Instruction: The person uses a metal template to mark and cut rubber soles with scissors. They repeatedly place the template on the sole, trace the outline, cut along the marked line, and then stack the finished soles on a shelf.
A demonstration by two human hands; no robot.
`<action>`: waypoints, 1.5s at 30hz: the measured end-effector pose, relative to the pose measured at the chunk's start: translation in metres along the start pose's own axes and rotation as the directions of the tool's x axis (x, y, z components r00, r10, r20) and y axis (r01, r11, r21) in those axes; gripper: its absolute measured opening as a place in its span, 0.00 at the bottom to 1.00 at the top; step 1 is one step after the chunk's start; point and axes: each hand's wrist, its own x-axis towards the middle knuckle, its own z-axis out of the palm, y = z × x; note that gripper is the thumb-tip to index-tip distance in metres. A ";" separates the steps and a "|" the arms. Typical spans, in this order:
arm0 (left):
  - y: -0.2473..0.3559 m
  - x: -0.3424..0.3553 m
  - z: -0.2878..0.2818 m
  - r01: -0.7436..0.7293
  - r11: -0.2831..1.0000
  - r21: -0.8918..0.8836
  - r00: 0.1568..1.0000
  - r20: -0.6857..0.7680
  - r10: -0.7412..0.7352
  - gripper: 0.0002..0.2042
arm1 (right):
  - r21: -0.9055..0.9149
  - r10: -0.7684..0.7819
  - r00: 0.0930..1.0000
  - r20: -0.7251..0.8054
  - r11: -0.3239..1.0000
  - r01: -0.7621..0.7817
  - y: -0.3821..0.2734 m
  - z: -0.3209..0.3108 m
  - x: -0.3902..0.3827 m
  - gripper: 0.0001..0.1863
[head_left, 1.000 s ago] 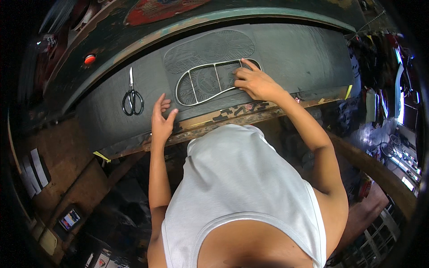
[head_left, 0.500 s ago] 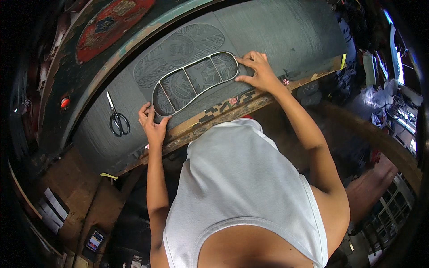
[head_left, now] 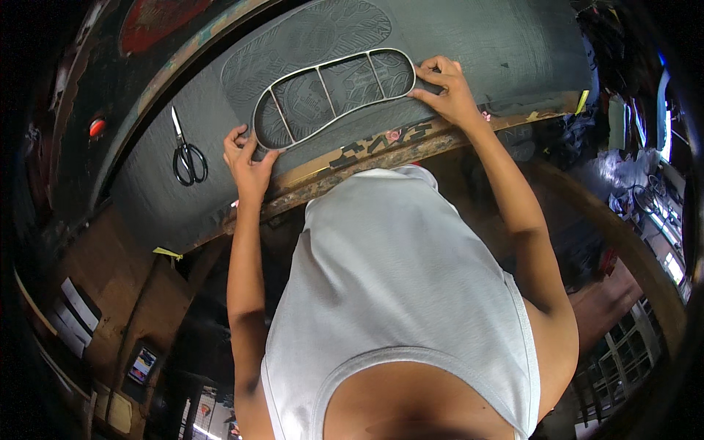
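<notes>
A sole-shaped metal cutting die (head_left: 326, 92), a thin strip frame with 3 crossbars, rests on a dark rubber sheet (head_left: 491, 51). My left hand (head_left: 249, 163) pinches its left end, thumb at the near edge and fingers at the outer side. At the right end, my right hand (head_left: 451, 95) holds the rim between thumb and fingers. Inside the frame shows an embossed tread pattern. Just beyond it, a second embossed sole outline (head_left: 312, 40) is pressed into the sheet.
Black-handled scissors (head_left: 181, 143) lie on the sheet to the left. A worn wooden edge (head_left: 293, 194) borders the sheet on my side. A curved, painted panel (head_left: 81, 95) rises at the far left. Lower left, a phone-like device (head_left: 142, 364) lies near white strips (head_left: 77, 312).
The whole view has shifted, so the sheet, die and scissors sit higher in the picture. Both hands keep their holds on the die, which stays over the embossed pattern.
</notes>
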 end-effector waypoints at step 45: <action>-0.022 0.003 -0.007 -0.043 0.994 -0.104 0.996 0.080 0.051 0.27 | 0.058 0.032 0.999 -0.005 0.998 -0.031 -0.002 -0.004 0.000 0.28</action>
